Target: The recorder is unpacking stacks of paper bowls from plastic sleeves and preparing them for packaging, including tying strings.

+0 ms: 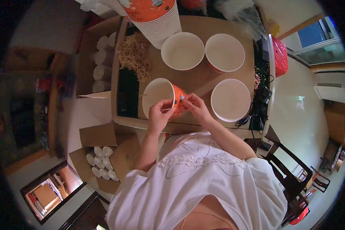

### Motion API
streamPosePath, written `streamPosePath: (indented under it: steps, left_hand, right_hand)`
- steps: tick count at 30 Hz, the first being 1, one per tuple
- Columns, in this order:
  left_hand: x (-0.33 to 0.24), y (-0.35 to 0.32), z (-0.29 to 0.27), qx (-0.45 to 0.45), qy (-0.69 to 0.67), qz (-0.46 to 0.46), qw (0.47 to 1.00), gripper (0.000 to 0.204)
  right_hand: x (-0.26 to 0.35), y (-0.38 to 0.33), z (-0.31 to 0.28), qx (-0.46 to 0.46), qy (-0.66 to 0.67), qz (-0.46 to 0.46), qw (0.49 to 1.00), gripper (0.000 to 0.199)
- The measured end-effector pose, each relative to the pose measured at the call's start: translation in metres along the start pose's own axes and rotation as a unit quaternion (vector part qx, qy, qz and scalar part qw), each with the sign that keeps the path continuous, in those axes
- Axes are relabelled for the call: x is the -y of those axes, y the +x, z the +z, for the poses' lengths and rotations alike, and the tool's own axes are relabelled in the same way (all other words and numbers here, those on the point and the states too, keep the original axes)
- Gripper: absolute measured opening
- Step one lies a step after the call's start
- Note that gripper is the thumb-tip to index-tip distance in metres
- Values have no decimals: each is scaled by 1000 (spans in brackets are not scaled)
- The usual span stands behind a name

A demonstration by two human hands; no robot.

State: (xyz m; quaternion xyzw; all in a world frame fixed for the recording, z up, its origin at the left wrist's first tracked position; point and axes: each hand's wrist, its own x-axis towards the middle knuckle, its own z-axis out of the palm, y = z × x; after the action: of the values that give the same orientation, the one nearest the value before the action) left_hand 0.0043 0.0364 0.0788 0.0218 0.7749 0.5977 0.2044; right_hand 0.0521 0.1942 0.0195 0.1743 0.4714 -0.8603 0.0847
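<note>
An orange paper bucket (179, 93) with a white inside lies tilted at the front of the table, its mouth turned left. My left hand (160, 114) grips it by the rim, thumb and fingers on either side of the wall. On its orange outer side, my right hand (196, 107) pinches with thumb and forefinger next to a small pale bit; whether the fingers hold it is too small to tell. Three similar buckets stand mouth up nearby: one behind left (182, 51), one behind right (225, 53) and one (230, 100) just right of my right hand.
A tall stack of nested buckets (157, 30) rises at the back left beside tan strings (132, 57). Black cables (260, 111) lie at the table's right edge. Cartons with white wrapped cylinders stand left (82, 73) and lower left (97, 137). A dark chair (291, 168) is at right.
</note>
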Motion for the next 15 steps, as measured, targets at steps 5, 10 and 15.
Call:
streamPosePath:
  steps: [5, 10, 15]
  left_hand:
    - [-7, 4, -1, 45, -1, -29, 999, 26]
    - [-1, 8, -2, 56, 45, -11, 997, 28]
    - [13, 10, 7, 39, -20, -20, 999, 24]
  right_hand:
    - [0, 1, -9, 10, -12, -2, 1000, 12]
    - [8, -2, -6, 11, -1, -6, 1000, 11]
    - [10, -3, -5, -4, -18, -20, 1000, 10]
